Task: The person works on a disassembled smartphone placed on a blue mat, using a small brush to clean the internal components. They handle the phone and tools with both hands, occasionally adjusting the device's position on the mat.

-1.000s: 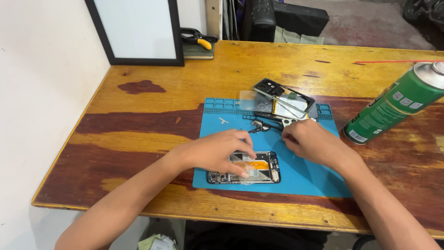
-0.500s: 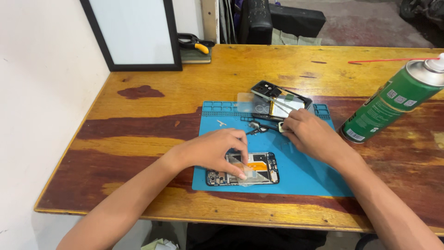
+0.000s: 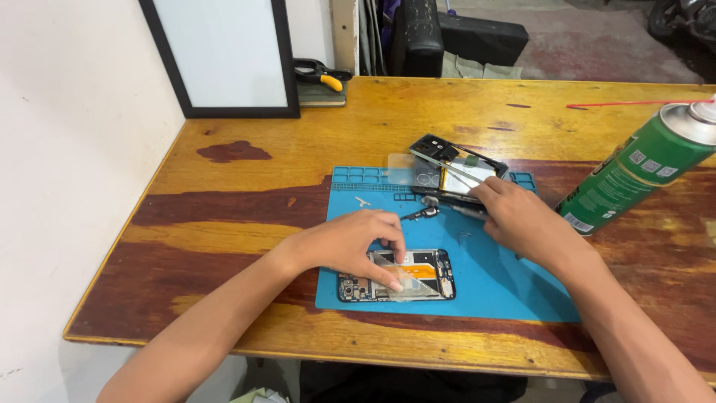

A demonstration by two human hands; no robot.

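The left hand pressed fingertips on an opened phone on the blue mat; the right hand pinched tweezers beside a detached frame. Disassembly looked partway, with reassembly left.

blue mat; green spray can with red straw; brown-and-yellow streaked table; opened phone shows orange, perhaps a battery.

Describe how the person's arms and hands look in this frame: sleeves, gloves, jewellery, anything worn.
Both forearms are bare as far as the frame shows, with no sleeve in view. The left hand and the right hand wear no gloves, and no ring, watch or wristband shows. Fingernails are short and unpainted where they can be seen.
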